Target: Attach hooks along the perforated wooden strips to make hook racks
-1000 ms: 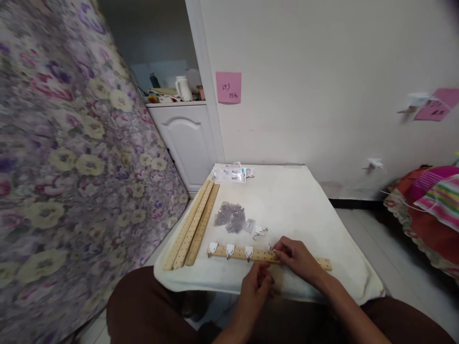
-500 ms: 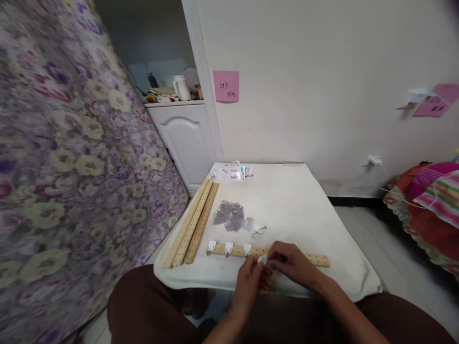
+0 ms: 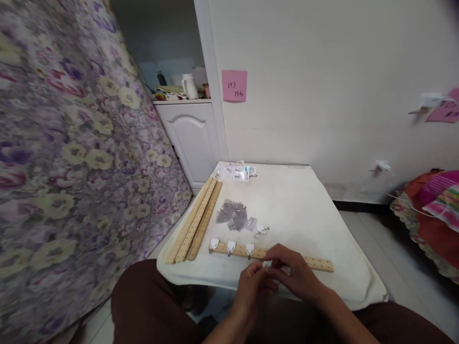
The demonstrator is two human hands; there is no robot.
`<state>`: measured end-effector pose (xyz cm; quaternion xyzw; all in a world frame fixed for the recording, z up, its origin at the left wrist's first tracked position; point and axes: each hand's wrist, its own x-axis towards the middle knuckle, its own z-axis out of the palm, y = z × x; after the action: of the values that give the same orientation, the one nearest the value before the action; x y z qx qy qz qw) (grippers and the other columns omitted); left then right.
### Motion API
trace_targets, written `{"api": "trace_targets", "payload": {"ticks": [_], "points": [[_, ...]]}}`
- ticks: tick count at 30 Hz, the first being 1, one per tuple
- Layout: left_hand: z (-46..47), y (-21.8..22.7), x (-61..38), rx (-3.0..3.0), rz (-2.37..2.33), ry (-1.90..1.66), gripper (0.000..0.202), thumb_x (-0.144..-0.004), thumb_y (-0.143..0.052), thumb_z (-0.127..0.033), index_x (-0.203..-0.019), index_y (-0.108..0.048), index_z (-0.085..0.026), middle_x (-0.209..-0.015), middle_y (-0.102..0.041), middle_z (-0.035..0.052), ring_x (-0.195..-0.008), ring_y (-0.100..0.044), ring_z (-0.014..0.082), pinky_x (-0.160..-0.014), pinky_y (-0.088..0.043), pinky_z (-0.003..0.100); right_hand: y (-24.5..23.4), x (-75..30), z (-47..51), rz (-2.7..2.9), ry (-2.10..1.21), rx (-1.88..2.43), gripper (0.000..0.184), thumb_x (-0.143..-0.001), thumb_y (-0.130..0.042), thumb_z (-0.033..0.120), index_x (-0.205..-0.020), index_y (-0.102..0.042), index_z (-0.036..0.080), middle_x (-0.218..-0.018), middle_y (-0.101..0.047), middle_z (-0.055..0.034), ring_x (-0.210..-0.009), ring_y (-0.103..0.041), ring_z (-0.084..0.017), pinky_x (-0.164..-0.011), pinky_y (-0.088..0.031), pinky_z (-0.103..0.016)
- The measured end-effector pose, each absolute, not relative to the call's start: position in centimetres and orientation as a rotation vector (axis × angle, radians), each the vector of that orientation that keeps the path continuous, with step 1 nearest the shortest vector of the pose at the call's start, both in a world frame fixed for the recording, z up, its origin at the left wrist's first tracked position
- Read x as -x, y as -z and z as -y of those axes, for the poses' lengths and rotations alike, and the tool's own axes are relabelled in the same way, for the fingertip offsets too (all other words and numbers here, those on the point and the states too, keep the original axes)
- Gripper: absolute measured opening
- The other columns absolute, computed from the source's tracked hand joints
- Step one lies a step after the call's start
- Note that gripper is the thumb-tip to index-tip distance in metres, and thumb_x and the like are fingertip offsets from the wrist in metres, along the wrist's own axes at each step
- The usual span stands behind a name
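Observation:
Near the front edge of the table, my left hand (image 3: 251,284) and my right hand (image 3: 294,270) are both closed in a pinch on a small white hook (image 3: 267,263). Fingers cover most of it. Just beyond my hands lies a perforated wooden strip (image 3: 317,263), partly hidden by my right hand. Three white hooks with metal ends sit along its left half: a left one (image 3: 214,244), a middle one (image 3: 231,247) and a right one (image 3: 250,250). Behind the strip lie loose white hooks (image 3: 262,230) with metal ends.
Small clear plastic bags (image 3: 234,216) are heaped mid-table. Several long perforated wooden strips (image 3: 201,224) lie along the left edge. A clear package (image 3: 232,173) rests at the back edge of the cloth-covered table (image 3: 287,196). A floral curtain (image 3: 89,191) hangs at left.
The white hook is turned between my fingers, and my right fingers have shifted around it. The whole view has moved slightly, so everything appears a little further right.

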<state>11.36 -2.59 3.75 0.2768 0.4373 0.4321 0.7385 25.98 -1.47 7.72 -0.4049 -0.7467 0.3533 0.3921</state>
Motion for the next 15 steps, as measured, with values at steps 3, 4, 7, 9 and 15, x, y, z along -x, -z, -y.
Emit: {"api": "trace_targets", "payload": {"ticks": [3, 4, 7, 9, 15], "points": [[2.7, -4.0, -11.3, -0.565, -0.948, -0.924, 0.029, -0.065, -0.069, -0.035, -0.079, -0.056, -0.013, -0.07, -0.067, 0.005, -0.05, -0.058, 0.0101, -0.045, -0.035, 0.018, -7.4, -26.3, 1.1, 1.81, -0.887, 1.169, 0.012, -0.08, -0.052, 0.022, -0.091, -0.058, 0.02, -0.081, -0.059, -0.0011, -0.065, -0.053, -0.011, -0.059, -0.042, -0.023], [2.7, -4.0, -11.3, -0.561, -0.951, -0.915, 0.03, -0.066, -0.069, -0.036, -0.08, -0.057, -0.013, -0.072, -0.067, 0.006, -0.05, -0.059, 0.0103, -0.046, -0.035, 0.018, -7.2, -26.5, 0.9, 1.806, -0.911, 1.213, 0.013, -0.08, -0.052, 0.023, -0.091, -0.058, 0.02, -0.077, -0.059, -0.0007, -0.062, -0.052, -0.011, -0.057, -0.041, -0.023], [2.7, -4.0, -11.2, -0.58, -0.962, -0.904, 0.032, -0.066, -0.069, -0.039, -0.082, -0.058, -0.012, -0.076, -0.068, 0.0076, -0.052, -0.06, 0.0105, -0.046, -0.037, 0.018, -6.6, -26.6, 0.4, 1.822, -1.018, 1.262, 0.014, -0.079, -0.053, 0.025, -0.09, -0.059, 0.018, -0.068, -0.058, 0.0008, -0.059, -0.052, -0.012, -0.055, -0.04, -0.023], [2.7, -3.8, -11.2, -0.596, -0.944, -0.9, 0.033, -0.067, -0.069, -0.039, -0.083, -0.059, -0.012, -0.078, -0.068, 0.0079, -0.054, -0.061, 0.0111, -0.047, -0.038, 0.018, -6.2, -26.6, 0.2, 1.813, -1.051, 1.262, 0.014, -0.08, -0.051, 0.025, -0.088, -0.06, 0.018, -0.066, -0.058, 0.001, -0.059, -0.052, -0.012, -0.055, -0.04, -0.023], [3.3, -3.4, -11.2, -0.524, -0.835, -0.918, 0.034, -0.073, -0.061, -0.042, -0.089, -0.061, -0.012, -0.079, -0.068, 0.0097, -0.064, -0.064, 0.0158, -0.058, -0.045, 0.024, -5.3, -26.4, -0.1, 1.812, -1.04, 1.292, 0.014, -0.078, -0.051, 0.024, -0.084, -0.062, 0.018, -0.066, -0.058, 0.0005, -0.061, -0.052, -0.013, -0.056, -0.04, -0.024]]}}
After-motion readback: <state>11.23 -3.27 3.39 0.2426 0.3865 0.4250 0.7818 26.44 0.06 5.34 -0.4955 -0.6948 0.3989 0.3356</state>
